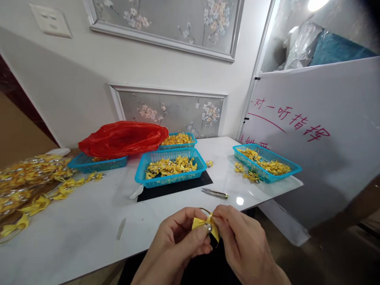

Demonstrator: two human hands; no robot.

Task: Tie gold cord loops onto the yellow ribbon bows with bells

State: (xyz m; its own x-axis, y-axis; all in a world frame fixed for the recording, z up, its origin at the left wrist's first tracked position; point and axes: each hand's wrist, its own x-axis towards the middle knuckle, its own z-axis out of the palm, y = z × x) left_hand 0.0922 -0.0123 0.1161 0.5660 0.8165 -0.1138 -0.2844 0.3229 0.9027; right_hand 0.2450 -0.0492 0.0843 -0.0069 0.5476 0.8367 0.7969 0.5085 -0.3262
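Between my two hands, just off the table's front edge, is a yellow ribbon bow (198,223) with a small silver bell (209,228) at its middle and a thin cord looping above it. My left hand (181,233) pinches the bow's left side, thumb against the bell. Closed on the bow's right side near the knot, my right hand (240,233) hides what its fingertips grip there. Beyond the hands lie thread snips (215,193) on the white table.
Blue baskets of yellow bows stand at the centre (170,182), behind it (194,139), and right (267,179). A red plastic bag (121,138) covers part of another basket (97,165). Strung bows (32,170) pile at left. A whiteboard (326,107) rises at right.
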